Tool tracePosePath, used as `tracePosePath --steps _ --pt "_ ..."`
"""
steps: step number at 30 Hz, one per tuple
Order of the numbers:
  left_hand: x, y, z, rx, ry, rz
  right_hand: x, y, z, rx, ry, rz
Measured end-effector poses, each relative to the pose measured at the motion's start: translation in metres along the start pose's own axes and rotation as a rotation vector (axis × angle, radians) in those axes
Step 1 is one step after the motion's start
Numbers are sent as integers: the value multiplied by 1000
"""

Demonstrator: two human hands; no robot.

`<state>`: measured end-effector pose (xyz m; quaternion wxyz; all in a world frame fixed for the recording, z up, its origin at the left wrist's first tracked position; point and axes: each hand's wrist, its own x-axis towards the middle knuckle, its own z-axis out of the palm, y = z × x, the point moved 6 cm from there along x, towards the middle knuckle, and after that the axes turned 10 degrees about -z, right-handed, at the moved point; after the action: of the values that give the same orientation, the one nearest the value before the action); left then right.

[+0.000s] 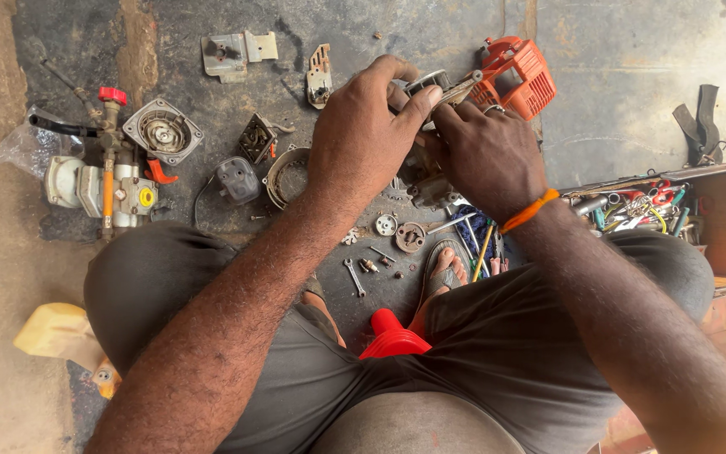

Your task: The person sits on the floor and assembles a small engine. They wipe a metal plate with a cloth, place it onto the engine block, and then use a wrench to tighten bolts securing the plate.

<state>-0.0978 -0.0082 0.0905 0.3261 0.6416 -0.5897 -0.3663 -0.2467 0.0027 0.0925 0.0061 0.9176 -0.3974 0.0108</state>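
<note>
While our left hand (pixel 363 134) and right hand (pixel 485 155) both clasp the small grey metal engine part (pixel 440 87) at upper centre, seemingly mid-assembly, the orange plastic engine cover (pixel 524 74) and loose round fittings (pixel 401 231) lie unfitted.

the left hand (pixel 361 134) and right hand (pixel 485 151) meet above the floor (pixel 430 34), both on a small metal engine part (pixel 439 87). beyond the right hand lies a slatted engine cover (pixel 521 76). left of the left hand lie a ring-shaped housing (pixel 286 178), a cylinder block (pixel 237 181), a recoil starter (pixel 163 131) and, farthest left, a pump assembly (pixel 102 185). a toolbox (pixel 716 219) stands at the right. a wrench (pixel 355 277) and a sandalled foot (pixel 445 273) lie below the hands.
</note>
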Motion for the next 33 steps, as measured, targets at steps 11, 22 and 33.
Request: tracePosePath --steps 11,22,33 --pt "0 4 -1 38 47 35 3 -1 6 -64 -85 14" --pt "1 -2 1 38 13 9 -1 -4 -2 -43 45 -85" --pt "-2 0 2 33 22 25 2 -4 2 -37 23 -46"
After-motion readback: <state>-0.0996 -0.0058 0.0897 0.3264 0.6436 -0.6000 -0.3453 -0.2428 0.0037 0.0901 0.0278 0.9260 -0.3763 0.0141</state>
